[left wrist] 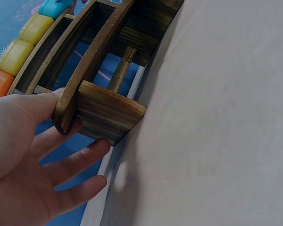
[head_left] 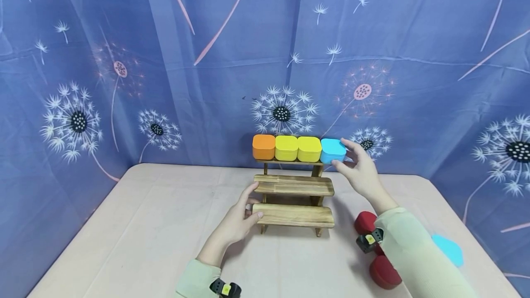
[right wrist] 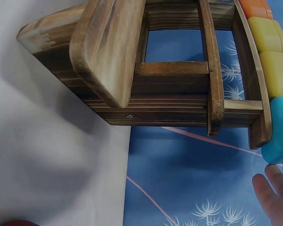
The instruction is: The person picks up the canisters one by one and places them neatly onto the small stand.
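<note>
A three-step wooden display stand point(head_left: 294, 185) stands against the curtain. Along its top step sit rounded boxes in a row: an orange box point(head_left: 263, 146), two yellow ones point(head_left: 286, 148), and a light-blue box point(head_left: 333, 151) at the right end. My right hand point(head_left: 361, 169) pinches the blue box at its right end, thumb low in front and a finger at the rear corner. At the stand's left end, my left hand point(head_left: 237, 220) grips the lower steps, thumb on the lowest plank point(left wrist: 92, 70). The other left fingers spread beside the side panel point(left wrist: 108, 113).
Red boxes point(head_left: 385, 272) lie on the table right of the stand, partly hidden by my right sleeve. Farther right is another light-blue piece point(head_left: 448, 249). A blue dandelion-print curtain point(head_left: 215, 105) hangs behind and beside the pale tabletop point(head_left: 145, 229).
</note>
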The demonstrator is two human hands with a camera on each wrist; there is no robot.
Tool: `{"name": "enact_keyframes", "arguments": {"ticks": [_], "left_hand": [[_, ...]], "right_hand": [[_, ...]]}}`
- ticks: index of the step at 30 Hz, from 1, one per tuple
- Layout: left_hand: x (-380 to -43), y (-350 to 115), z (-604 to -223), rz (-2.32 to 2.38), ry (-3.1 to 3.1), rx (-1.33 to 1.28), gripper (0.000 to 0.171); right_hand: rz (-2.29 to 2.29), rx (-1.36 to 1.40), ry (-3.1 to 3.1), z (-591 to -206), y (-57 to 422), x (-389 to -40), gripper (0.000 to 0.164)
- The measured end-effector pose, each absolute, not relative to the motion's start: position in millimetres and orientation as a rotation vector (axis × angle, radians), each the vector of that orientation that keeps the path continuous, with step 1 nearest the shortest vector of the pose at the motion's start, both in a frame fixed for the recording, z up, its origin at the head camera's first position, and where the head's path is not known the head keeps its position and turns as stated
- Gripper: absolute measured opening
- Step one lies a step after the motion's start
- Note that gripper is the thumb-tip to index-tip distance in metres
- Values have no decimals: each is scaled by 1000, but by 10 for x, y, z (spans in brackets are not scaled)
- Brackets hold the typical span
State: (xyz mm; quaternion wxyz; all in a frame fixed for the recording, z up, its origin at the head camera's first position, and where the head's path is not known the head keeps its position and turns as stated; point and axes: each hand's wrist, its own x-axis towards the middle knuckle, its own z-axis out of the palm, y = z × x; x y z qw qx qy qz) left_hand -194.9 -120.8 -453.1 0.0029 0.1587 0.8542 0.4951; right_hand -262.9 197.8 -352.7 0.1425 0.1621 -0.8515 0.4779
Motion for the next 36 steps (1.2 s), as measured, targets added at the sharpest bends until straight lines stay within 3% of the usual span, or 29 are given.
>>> {"name": "enact_keyframes", "arguments": {"ticks": [36], "left_hand": [[-1951, -1208, -4532, 1544, 2682, 506, 74]], "right_hand": [[1387, 405, -2452, -3525, 1958, -2610, 64]]}}
